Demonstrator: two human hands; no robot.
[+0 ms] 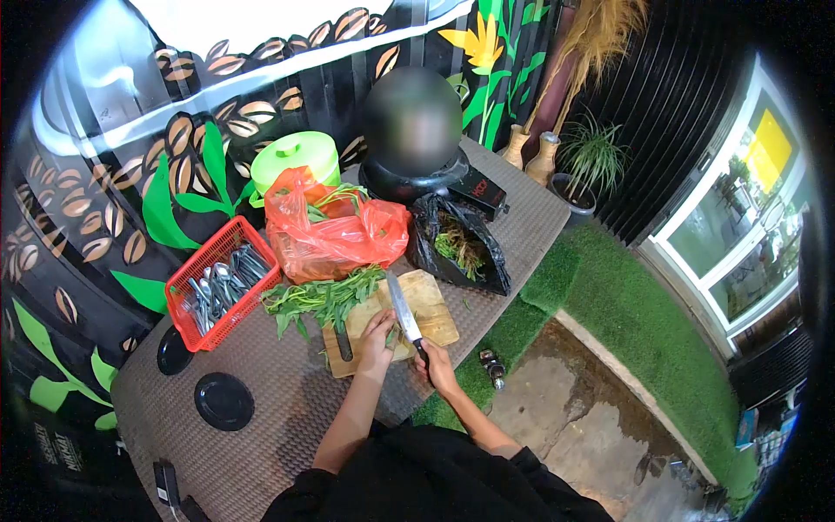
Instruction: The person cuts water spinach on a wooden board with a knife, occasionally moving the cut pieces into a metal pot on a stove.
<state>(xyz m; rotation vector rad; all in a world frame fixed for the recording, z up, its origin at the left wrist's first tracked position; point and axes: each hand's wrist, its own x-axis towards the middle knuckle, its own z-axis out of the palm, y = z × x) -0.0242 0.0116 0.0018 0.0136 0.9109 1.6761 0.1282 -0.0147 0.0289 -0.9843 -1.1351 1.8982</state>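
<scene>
A wooden cutting board (435, 304) lies on the woven-topped table. My right hand (437, 365) grips the black handle of a knife (404, 309), its blade pointing up and away over the board. Just left of the blade is my left hand (379, 335), fingers bent together over the board; whatever they hold is too small to name. Long green leafy stems (322, 300) are heaped at the board's left edge. Behind them sits a red plastic bag (304, 239) with more greens. A black plastic bag (430, 235) with leaves and roots stands beyond the board.
A red basket (228, 329) of cutlery is at the left, near two black plates (224, 401). A green lidded pot (296, 157) and a black stove (474, 187) stand at the back. The table's right edge (544, 248) borders green turf.
</scene>
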